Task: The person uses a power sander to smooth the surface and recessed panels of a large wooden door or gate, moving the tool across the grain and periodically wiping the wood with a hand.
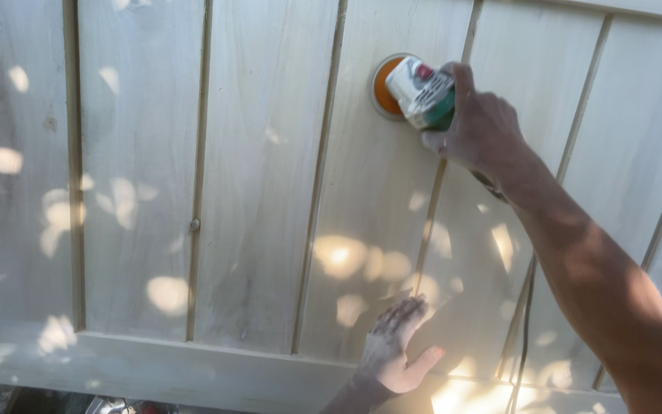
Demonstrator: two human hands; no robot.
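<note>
A large pale wooden panel [254, 192] made of vertical boards with grooves fills the view. My right hand [480, 126] grips a green and white power sander [421, 93] whose round orange pad [383, 88] presses flat on a board near the top. The arm reaches in from the lower right. My left hand [392, 349] rests flat on the panel near its bottom rail, dusty, fingers spread, holding nothing.
A dark power cord [526, 322] hangs down from the sander along a groove at the right. A small knot or screw head [194, 225] sits in a groove left of centre. Dappled sunlight spots the boards. The bottom rail [155, 368] runs along the lower edge.
</note>
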